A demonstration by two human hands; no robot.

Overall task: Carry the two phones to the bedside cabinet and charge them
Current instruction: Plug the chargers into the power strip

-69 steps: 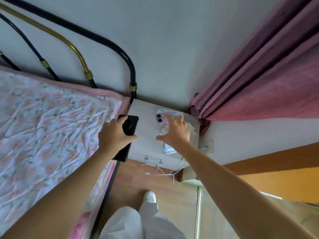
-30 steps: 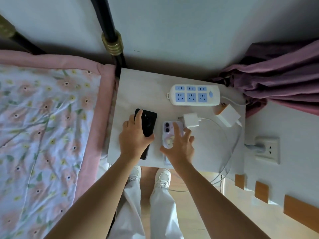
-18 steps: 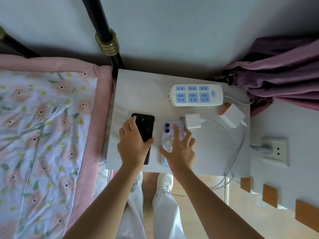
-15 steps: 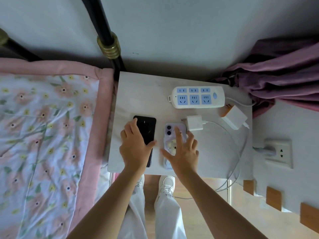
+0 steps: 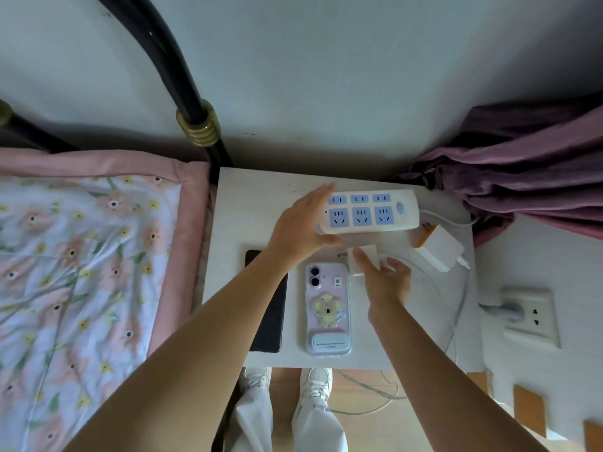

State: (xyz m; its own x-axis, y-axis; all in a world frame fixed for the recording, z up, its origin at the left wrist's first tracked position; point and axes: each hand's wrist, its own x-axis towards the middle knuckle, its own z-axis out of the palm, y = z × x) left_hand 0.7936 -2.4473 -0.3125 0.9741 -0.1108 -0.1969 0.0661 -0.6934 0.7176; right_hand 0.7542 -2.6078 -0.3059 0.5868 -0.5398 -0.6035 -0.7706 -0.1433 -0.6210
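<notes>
white cabinet top, two phones lying flat, chargers not yet plugged in.
on the bedside cabinet (image 5: pixel 241 203) we log: a black phone (image 5: pixel 267 314), partly under our left forearm; just beside it a lilac phone (image 5: pixel 328 308), back up, koala sticker on its case, the small label near its lower end too fine to read. our left hand (image 5: pixel 301 230) grips the end of the power strip (image 5: pixel 368 212), six blue sockets, no brand legible. our right hand (image 5: pixel 385 282) pinches the white charger plug (image 5: pixel 363 259), cable attached. a second charger (image 5: pixel 440 247) lies near the wall socket (image 5: pixel 530 316).
</notes>
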